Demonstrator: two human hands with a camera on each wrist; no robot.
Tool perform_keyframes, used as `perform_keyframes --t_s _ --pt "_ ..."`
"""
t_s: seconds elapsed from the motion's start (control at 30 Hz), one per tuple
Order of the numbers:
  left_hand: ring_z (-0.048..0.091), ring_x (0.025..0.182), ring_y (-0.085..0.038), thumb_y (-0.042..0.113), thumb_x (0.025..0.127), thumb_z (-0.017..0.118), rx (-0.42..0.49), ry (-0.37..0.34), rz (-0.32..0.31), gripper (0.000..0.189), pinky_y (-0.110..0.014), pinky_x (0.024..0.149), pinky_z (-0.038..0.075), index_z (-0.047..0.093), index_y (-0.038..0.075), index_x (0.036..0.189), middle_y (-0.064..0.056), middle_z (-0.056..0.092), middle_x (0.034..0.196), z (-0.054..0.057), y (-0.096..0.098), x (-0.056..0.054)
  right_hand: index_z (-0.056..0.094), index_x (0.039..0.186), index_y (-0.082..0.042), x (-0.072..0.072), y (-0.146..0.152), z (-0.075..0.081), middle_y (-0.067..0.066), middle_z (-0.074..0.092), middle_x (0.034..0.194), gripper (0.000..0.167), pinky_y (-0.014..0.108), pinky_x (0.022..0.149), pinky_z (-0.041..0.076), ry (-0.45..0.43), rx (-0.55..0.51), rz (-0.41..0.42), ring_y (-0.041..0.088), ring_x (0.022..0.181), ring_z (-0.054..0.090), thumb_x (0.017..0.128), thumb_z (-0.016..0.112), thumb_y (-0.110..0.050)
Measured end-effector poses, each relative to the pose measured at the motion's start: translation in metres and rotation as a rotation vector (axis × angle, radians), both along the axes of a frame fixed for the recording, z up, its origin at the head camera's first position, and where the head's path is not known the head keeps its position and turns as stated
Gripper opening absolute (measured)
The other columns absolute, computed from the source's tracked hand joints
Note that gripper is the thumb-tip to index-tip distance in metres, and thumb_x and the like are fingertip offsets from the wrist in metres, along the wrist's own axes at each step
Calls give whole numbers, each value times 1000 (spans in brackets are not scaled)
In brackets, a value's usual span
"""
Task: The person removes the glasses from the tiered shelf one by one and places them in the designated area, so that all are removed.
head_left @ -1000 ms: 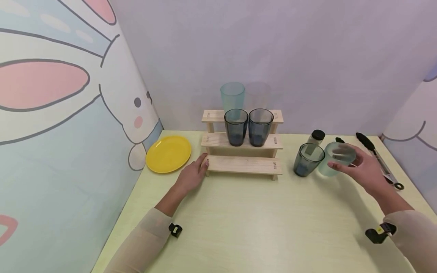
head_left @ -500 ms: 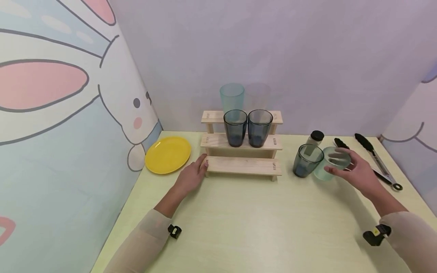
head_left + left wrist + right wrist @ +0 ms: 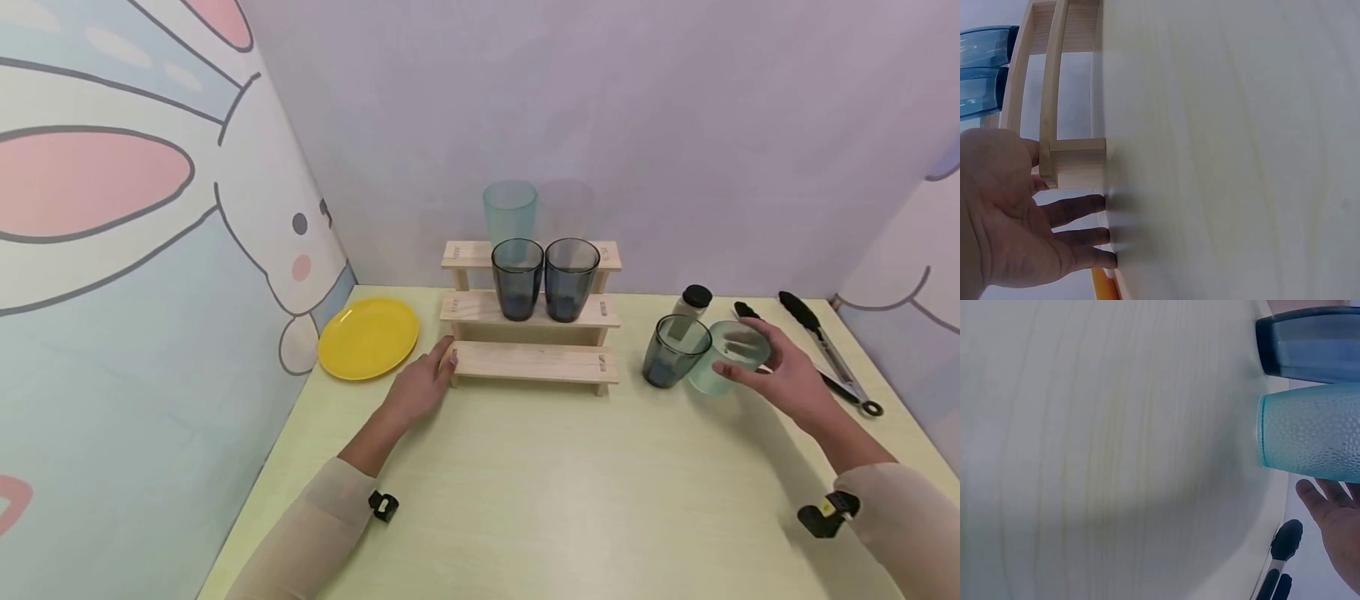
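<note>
In the head view, my left hand (image 3: 423, 385) is at the left end of the lowest step of a three-tier wooden rack (image 3: 534, 362). The left wrist view shows its thumb and a finger at the board's end (image 3: 1049, 172), other fingers stretched toward the table. On the right, my right hand (image 3: 791, 375) grips a pale teal cup (image 3: 716, 379), thumb at the near side, fingers behind. This cup stands upright, its pebbled wall (image 3: 1313, 432) showing in the right wrist view. Close on its left is a smoky dark glass (image 3: 667, 367).
Two dark glasses (image 3: 517, 292) stand on the middle step. Behind them, a teal cup (image 3: 510, 208) and a faint clear cup (image 3: 566, 208) occupy the top. A yellow plate (image 3: 369, 337) lies left. A black-lidded jar (image 3: 696, 297) and black-tipped tongs (image 3: 828, 346) are at right.
My right hand has moved the teal cup slightly left and toward me, down beside the dark glass; over the last half second it stays there. The left hand keeps its place at the rack.
</note>
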State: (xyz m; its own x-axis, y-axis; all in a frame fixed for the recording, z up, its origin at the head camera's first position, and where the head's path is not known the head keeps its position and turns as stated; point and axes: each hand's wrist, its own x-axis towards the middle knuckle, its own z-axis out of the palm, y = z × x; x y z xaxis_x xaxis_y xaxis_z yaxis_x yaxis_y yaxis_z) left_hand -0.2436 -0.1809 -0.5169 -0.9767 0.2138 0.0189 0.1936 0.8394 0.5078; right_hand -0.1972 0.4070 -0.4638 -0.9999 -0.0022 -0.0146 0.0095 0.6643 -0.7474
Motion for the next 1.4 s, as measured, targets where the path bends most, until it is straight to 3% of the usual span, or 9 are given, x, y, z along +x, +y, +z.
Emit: perform_keyframes --t_s 0.17,0.27,0.4,0.53,0.63,0.73,0.97,1.2,1.4 --pt "73 121 -48 67 116 26 6 2 -1 71 -66 95 58 36 26 174 -26 75 136 -14 -3 -8 17 178 -37 2 -2 5 10 40 179 95 37 123 45 68 -35 -32 54 164 29 106 78 -40" --pt "73 120 -49 65 117 26 5 -7 -4 71 -66 95 58 37 25 173 -28 74 134 -10 -2 -7 22 177 -37 3 -5 11 -5 45 177 89 64 135 24 146 -50 -43 17 169 33 107 76 -36" --pt "73 118 -48 69 116 26 -13 5 -15 72 -64 93 58 36 27 174 -28 75 131 -15 -5 -10 23 177 -36 1 -8 21 -4 46 176 87 16 129 30 219 -26 -47 -11 154 39 107 76 -32" --pt "75 116 -43 74 113 22 -24 33 -7 76 -61 91 59 36 31 174 -24 77 128 -31 -9 -16 20 177 -41 -3 -14 35 4 39 180 89 -3 112 30 228 18 -47 12 167 37 108 75 -34" --pt "74 122 -43 76 112 22 -10 9 9 76 -62 98 58 36 33 174 -23 77 133 -27 -7 -14 19 176 -44 -4 -23 47 9 36 181 89 27 134 31 223 28 -34 37 167 35 107 75 -35" --pt "72 125 -47 68 116 27 1 -22 14 71 -64 101 57 37 29 174 -26 75 136 -10 -2 -4 19 177 -42 -6 -35 58 13 37 180 91 65 133 27 217 30 -17 54 162 34 106 76 -38" --pt "70 128 -52 61 118 31 33 -30 -4 68 -67 101 56 38 22 173 -32 73 135 15 4 11 26 176 -37 -19 -66 69 15 46 175 95 10 126 30 293 13 41 36 163 42 101 84 -32" --pt "70 129 -51 69 115 25 -3 14 2 72 -66 99 57 37 29 174 -28 75 136 -16 -6 -7 27 177 -27 -34 -100 84 17 47 173 102 56 131 35 285 -25 116 44 159 44 96 90 -28" --pt "70 130 -50 70 115 27 -1 22 1 71 -66 100 57 38 30 173 -27 75 136 -20 -6 -9 27 177 -22 -44 -127 92 19 46 173 107 63 127 38 262 -42 162 46 159 45 93 93 -31"
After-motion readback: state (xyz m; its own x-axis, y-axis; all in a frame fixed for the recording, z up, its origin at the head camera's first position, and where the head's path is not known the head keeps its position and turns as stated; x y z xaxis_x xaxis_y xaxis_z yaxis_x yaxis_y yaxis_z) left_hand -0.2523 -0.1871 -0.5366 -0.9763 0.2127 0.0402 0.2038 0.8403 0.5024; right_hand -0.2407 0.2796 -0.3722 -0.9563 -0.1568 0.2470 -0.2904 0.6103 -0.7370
